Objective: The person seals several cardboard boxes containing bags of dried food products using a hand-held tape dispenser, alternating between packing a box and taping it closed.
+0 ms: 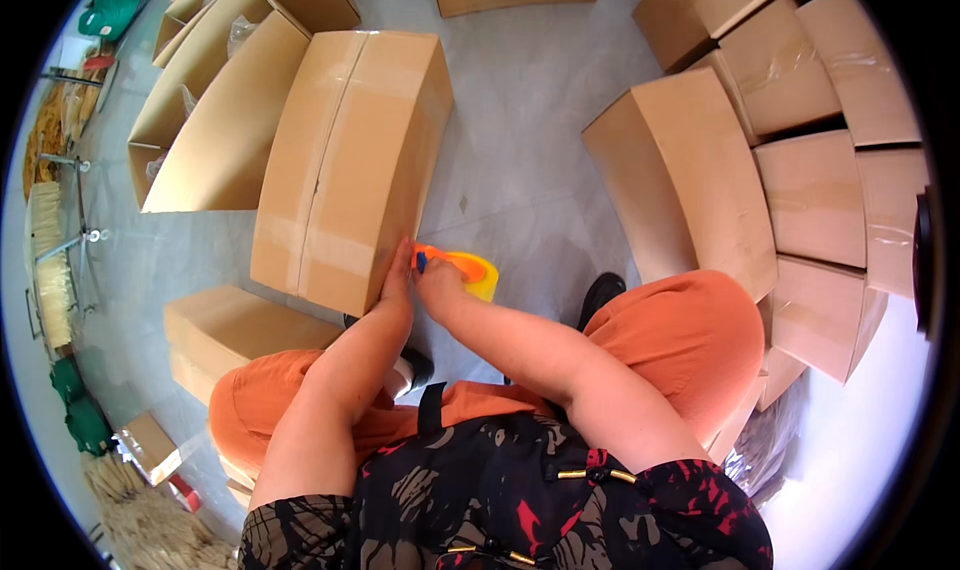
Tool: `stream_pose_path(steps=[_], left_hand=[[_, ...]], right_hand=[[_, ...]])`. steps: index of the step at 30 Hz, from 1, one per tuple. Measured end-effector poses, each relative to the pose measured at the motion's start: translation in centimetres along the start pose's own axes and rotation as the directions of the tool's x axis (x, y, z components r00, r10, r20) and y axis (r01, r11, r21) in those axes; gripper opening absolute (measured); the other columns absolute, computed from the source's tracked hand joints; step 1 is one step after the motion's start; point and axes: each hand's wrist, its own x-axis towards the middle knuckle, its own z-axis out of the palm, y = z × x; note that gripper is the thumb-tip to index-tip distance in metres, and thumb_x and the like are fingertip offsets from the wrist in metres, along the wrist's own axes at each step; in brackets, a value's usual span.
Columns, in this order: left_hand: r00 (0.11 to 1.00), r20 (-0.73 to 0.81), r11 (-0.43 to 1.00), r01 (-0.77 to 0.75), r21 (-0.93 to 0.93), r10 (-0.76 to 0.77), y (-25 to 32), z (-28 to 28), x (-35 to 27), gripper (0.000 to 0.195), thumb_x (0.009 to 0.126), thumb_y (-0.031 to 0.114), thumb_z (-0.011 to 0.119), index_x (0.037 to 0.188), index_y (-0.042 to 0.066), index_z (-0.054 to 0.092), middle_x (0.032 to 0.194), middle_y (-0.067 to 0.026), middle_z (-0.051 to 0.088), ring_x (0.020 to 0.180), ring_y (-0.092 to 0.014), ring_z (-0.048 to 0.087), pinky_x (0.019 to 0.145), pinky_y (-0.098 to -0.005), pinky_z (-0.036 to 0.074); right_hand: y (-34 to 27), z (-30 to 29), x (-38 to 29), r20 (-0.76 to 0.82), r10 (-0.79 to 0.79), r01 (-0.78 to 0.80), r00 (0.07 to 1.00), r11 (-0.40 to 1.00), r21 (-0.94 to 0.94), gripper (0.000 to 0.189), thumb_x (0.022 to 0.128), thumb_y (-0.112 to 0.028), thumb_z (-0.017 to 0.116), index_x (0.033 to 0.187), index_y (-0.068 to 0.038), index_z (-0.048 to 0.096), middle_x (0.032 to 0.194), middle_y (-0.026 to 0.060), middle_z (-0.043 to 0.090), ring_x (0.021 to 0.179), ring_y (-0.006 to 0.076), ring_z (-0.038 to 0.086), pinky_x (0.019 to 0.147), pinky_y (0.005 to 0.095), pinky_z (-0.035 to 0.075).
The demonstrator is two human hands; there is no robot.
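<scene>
A large closed cardboard box (360,165) stands tilted in the view in front of me, with tape along its middle seam and across both ends. My left hand (397,276) lies against the box's near right edge, fingers pointing away from me; whether it grips anything is hidden. Close beside it, my right hand (439,281) is closed on an orange tape dispenser (461,264) with a blue part near my fingers. A yellow roll of tape (484,276) sits at the dispenser's right side, just off the box's side face.
Open cardboard boxes (217,112) with clear plastic inside stand at the left. Stacked cartons (810,195) line the right, beside an open box (705,165). A smaller box (240,326) lies by my left knee. Racks and bundled material are along the far left.
</scene>
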Motion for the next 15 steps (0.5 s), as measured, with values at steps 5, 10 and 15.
stream_pose_path(steps=[5, 10, 15], left_hand=[[0.999, 0.030, 0.999, -0.016, 0.044, 0.015, 0.4, 0.0, 0.7, 0.072, 0.101, 0.043, 0.035, 0.161, 0.011, 0.012, 0.168, -0.0078, 0.006, 0.154, -0.035, 0.001, 0.120, -0.0625, -0.005], [0.998, -0.034, 0.999, 0.045, 0.005, -0.045, 2.8, 2.1, 2.7, 0.074, 0.099, 0.040, 0.045, 0.160, 0.009, 0.017, 0.168, -0.0069, 0.007, 0.154, -0.034, 0.000, 0.119, -0.0633, -0.005], [0.985, -0.138, 0.978, -0.129, -0.164, 0.107, 3.2, 1.6, 1.9, 0.063, 0.093, 0.031, 0.059, 0.152, 0.014, 0.043, 0.162, -0.0080, 0.031, 0.149, -0.032, 0.026, 0.121, -0.0578, 0.013]], right_hand=[[-0.2, -0.1, 0.3, 0.084, -0.006, 0.019, 0.996, 0.989, -0.146, 0.046, 0.087, -0.016, 0.061, 0.133, -0.013, 0.058, 0.109, 0.0156, 0.066, 0.103, 0.0323, 0.064, 0.061, 0.0534, 0.060], [2.8, 4.1, 0.1, 0.085, -0.071, 0.066, 0.994, 0.996, 0.068, 0.050, 0.085, -0.019, 0.066, 0.134, -0.013, 0.058, 0.108, 0.0150, 0.067, 0.104, 0.0320, 0.065, 0.076, 0.0484, 0.059], [6.4, -4.3, -2.4, 0.042, 0.262, -0.235, 0.964, 0.769, 0.595, 0.056, 0.082, -0.023, 0.073, 0.135, -0.013, 0.056, 0.119, 0.0169, 0.066, 0.105, 0.0329, 0.067, 0.088, 0.0450, 0.055]])
